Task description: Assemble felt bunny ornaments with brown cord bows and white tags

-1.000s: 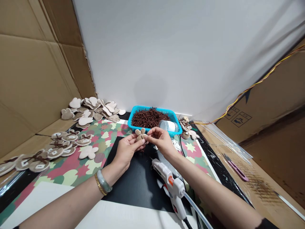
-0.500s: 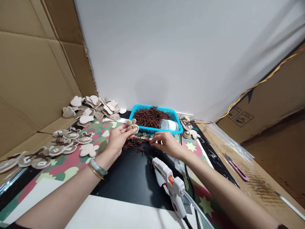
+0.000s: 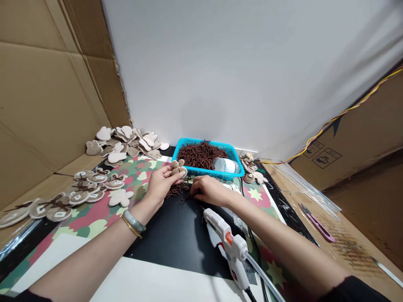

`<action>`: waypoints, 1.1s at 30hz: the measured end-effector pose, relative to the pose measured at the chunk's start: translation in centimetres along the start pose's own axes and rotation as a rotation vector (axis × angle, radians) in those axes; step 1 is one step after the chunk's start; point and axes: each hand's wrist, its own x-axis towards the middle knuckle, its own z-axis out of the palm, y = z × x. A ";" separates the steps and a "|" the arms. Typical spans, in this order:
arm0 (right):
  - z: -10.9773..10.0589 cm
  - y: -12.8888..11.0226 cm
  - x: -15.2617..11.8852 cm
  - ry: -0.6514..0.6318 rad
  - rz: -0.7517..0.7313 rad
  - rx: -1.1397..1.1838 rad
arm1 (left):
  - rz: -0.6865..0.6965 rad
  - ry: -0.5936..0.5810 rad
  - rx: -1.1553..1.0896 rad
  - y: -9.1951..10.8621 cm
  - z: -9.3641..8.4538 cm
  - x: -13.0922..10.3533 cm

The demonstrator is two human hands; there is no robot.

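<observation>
My left hand pinches a small beige bunny-shaped fabric patch upright by its edge, in front of the blue basket. My right hand is low over the black mat, its fingers curled down beside a small heap of brown string bows. Its fingertips are partly hidden, so what they grip cannot be made out. Just below that hand a white hot glue gun stands with its nozzle toward the bows and a clear glue stick in its back.
The blue basket holds many brown bows and a clear plastic container. Bunny patches pile up at back left; finished ones with bows lie below. Pink-handled snips and clear sticks are on the right.
My right hand has moved left and its fingers now cover the loose bow in front of the heap. My left hand still holds the patch in nearly the same place.
</observation>
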 end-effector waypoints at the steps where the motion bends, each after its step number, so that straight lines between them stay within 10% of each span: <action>1: 0.1 0.1 0.0 -0.002 0.007 -0.007 | 0.000 0.001 0.001 0.0 0.0 0.0; 13: -1.1 -0.4 -0.3 0.113 0.018 -0.091 | 0.010 0.016 -0.018 0.0 -0.1 0.2; 28: 0.3 -0.9 1.7 -0.058 -0.052 -0.028 | 0.037 0.022 0.008 0.2 -0.3 0.3; 33: -0.3 -0.9 1.3 -0.028 0.038 0.347 | 0.016 0.025 0.011 0.2 -0.4 0.5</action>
